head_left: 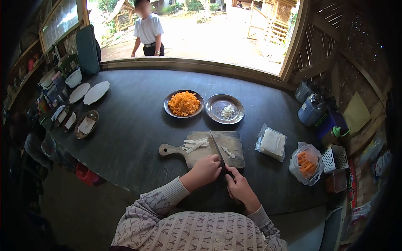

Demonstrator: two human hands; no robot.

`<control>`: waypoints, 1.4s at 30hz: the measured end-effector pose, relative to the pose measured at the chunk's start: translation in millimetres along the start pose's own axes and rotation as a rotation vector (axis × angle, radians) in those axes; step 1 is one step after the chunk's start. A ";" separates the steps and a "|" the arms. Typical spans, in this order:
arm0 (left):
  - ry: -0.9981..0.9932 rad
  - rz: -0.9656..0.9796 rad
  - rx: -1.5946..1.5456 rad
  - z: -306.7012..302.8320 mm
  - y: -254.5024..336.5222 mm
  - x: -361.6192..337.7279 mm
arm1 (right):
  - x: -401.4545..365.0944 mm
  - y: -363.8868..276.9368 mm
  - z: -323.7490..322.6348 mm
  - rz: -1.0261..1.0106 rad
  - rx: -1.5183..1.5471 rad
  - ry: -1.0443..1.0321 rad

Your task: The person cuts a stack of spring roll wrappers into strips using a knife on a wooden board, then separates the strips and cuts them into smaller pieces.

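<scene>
My right hand is closed round the handle of a knife, whose blade lies over the wooden cutting board. At the blade's left side my left hand rests on the board with its fingers curled; what they hold, if anything, is hidden. White strips lie on the board to the left of the blade, and small cut pieces lie to its right. Behind the board stand a plate of orange cubes and a metal plate with white shreds.
Right of the board are a pack of white sheets and a plastic bag of orange pieces. White plates and small dishes stand at the left. A person is outside the window opening.
</scene>
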State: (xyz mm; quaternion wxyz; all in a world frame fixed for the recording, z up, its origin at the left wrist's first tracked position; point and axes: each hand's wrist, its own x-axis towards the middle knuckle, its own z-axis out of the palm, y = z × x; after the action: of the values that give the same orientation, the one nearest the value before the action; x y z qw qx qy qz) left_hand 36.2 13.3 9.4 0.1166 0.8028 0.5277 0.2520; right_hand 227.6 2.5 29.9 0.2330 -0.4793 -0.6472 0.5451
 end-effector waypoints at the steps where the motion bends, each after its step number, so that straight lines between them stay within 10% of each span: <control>1: 0.001 0.006 0.006 1.2 -1.5 0.1 | 2.9 0.8 -0.7 0.012 0.019 -0.011; 42: -0.004 0.014 0.014 1.2 -2.1 -0.5 | 0.3 -1.8 3.9 -0.027 -0.026 0.013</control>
State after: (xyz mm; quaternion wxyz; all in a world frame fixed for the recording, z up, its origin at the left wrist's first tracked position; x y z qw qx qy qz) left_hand 35.0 13.8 7.2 0.1104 0.8076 0.5236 0.2476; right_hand 223.6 0.9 30.3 0.2381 -0.4770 -0.6592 0.5303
